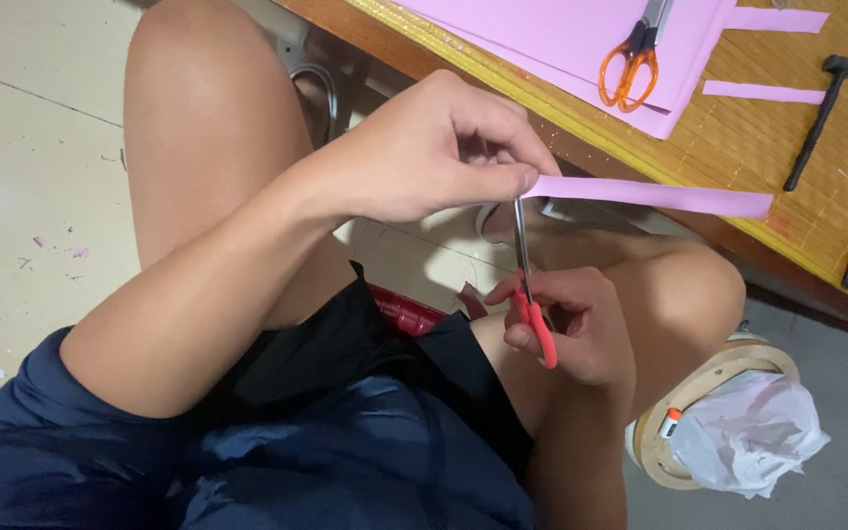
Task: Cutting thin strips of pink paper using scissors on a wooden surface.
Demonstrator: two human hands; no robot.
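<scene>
While two cut pink strips [766, 56] are lying at upper right, a pink paper strip [655, 195], pinched at centre frame by the left hand [434, 147], is being snipped with red scissors [532, 294] grasped by the right hand [576, 324], the cut barely begun.

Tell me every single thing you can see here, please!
paper strip: 1, pink, pinched in left hand, scissor blades at its end
red scissors: 1, in right hand
orange scissors: 1, on pink sheets
pink sheets: stacked, on mat
loose strips: 2, pink, on mat
mat: 1, yellow woven, on table
hammer: 1, black, on mat
plastic bag: 1, clear, in round wooden frame on floor
left hand: 1, above lap
right hand: 1, below strip
</scene>
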